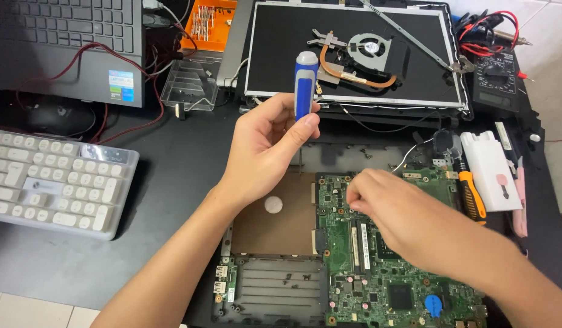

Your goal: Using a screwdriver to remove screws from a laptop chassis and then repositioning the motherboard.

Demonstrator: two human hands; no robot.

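My left hand [265,149] grips a screwdriver [305,85] with a blue and white handle, held upright, its thin shaft pointing down to the opened laptop base [275,291]. My right hand [390,209] rests with fingers curled on the green motherboard [378,285], fingertips pinched near its upper left edge; whether they hold anything is hidden. A brown empty bay [275,225] with a round white sticker lies to the left of the board.
A detached screen panel [281,54] at the back carries a cooling fan with copper heat pipe [363,58]. A white keyboard [53,182] and a dark laptop [68,42] are on the left. On the right lie a multimeter [493,85], an orange screwdriver [472,194] and a white box [490,170].
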